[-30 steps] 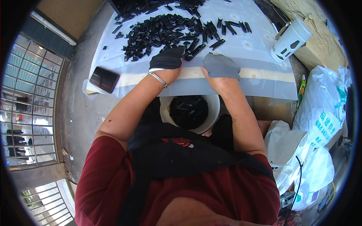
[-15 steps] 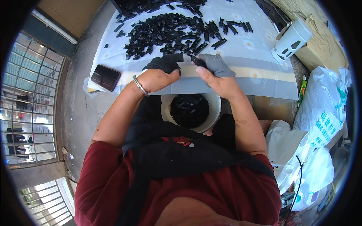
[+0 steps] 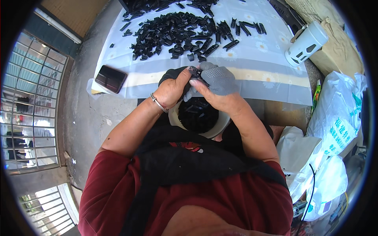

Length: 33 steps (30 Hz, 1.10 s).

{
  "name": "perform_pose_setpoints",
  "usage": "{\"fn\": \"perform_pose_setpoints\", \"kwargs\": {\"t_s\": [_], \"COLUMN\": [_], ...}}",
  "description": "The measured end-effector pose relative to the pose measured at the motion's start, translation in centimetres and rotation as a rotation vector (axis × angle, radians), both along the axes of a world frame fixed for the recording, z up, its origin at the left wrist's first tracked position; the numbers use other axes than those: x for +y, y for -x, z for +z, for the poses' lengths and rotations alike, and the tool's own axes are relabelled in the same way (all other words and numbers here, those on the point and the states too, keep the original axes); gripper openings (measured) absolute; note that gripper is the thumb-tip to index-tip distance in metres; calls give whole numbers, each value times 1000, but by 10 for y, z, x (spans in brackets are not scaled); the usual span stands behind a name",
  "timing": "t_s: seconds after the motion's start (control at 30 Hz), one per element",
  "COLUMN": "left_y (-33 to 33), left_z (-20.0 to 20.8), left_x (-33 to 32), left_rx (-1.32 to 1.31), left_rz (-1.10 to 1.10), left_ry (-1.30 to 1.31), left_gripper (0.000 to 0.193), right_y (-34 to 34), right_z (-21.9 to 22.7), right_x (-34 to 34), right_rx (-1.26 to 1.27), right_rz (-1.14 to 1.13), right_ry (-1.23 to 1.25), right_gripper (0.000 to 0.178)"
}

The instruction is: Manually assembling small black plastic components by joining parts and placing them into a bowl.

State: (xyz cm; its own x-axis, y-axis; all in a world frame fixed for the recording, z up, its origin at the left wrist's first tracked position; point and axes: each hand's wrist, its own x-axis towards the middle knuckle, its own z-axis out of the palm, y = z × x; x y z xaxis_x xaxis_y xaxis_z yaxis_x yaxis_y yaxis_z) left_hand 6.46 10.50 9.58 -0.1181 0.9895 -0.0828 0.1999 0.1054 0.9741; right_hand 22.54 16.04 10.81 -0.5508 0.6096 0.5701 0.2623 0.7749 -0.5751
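Both my hands meet over the near edge of the table, wearing gloves that leave the thumbs bare. A small black plastic part (image 3: 195,72) is gripped between them, its far end partly covered by fingers. My left hand (image 3: 174,84), in a black glove with grey fingertips, pinches it with the thumb on top. My right hand (image 3: 218,82), in a grey dotted glove, closes round its other side with the thumb against it. Just beyond lies a heap of short black plastic pieces (image 3: 163,35). Under my hands stands a pale bucket (image 3: 224,120) holding more black parts (image 3: 197,114).
Longer black parts (image 3: 246,29) lie right of the heap. A phone (image 3: 111,79) rests at the table's left corner, and a white tumbler (image 3: 306,44) stands at the right edge. White plastic bags (image 3: 334,114) crowd the right side. A barred window (image 3: 33,102) is at left.
My hands have come closer together and moved toward me, over the bucket. The left hand now grips the black part with its thumb on top. Loose pieces now show at the heap's near edge.
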Motion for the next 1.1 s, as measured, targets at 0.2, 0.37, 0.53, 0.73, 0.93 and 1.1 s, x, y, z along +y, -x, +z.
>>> {"fn": "perform_pose_setpoints", "kwargs": {"t_s": [0.2,0.37,0.53,0.73,0.93,1.1], "left_y": [3,4,0,-4,5,19], "left_z": [15,21,30,29,38,35], "left_x": [-1,-2,-1,0,-5,18], "left_rx": [-199,-29,170,455,659,1117], "left_rz": [36,7,-14,-42,-176,-155], "left_ry": [32,-7,32,-64,-74,-14], "left_gripper": [40,41,42,39,34,32], "right_y": [-22,-24,-21,-5,-4,-9], "right_z": [10,13,13,10,0,15], "right_x": [7,6,3,-9,-3,44], "right_rx": [-114,-153,-153,-341,-195,-478], "right_rz": [55,18,11,-61,72,-220], "right_ry": [-16,-253,-207,-226,-93,48], "right_gripper": [26,22,20,18,23,35]}}
